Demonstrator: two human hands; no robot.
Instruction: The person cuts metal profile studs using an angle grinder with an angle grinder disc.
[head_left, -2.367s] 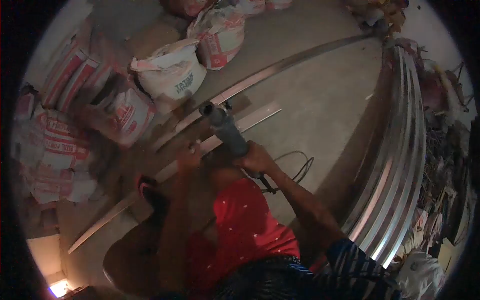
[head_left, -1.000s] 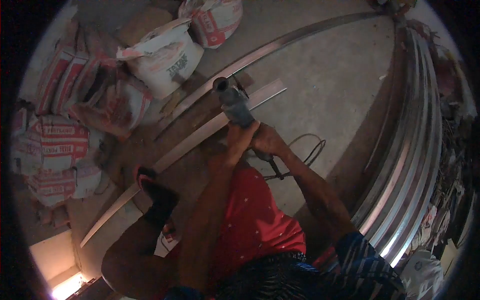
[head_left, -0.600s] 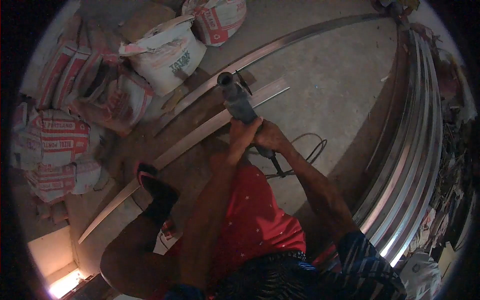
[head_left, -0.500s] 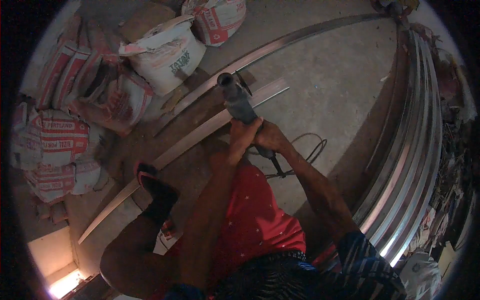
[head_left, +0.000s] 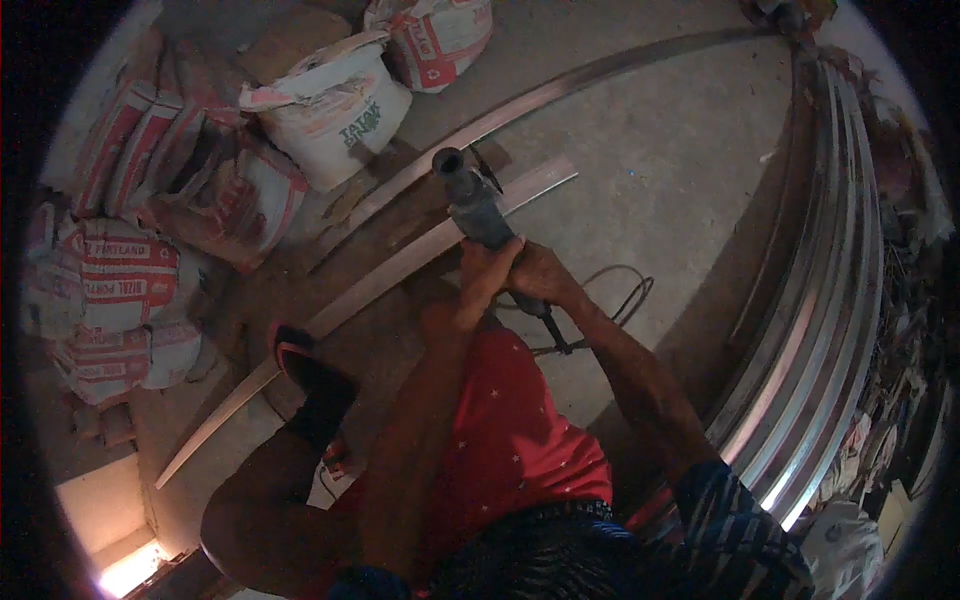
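Note:
A dark power tool (head_left: 482,218) with a round front end points up and away over a metal strip (head_left: 390,268) on the floor. My left hand (head_left: 485,275) is wrapped round the tool's body on its left side. From the right, my right hand (head_left: 543,274) grips the same body just behind, close against the left hand. A cord leaves the tool's rear end. Below the tool, part of the metal strip is hidden by my left arm and foot.
White and red sacks (head_left: 335,105) stand at the upper left. Another long metal strip (head_left: 520,100) curves toward the top right. Several metal channels (head_left: 825,300) lie along the right side. A looped cable (head_left: 640,300) rests on the floor beside my right forearm.

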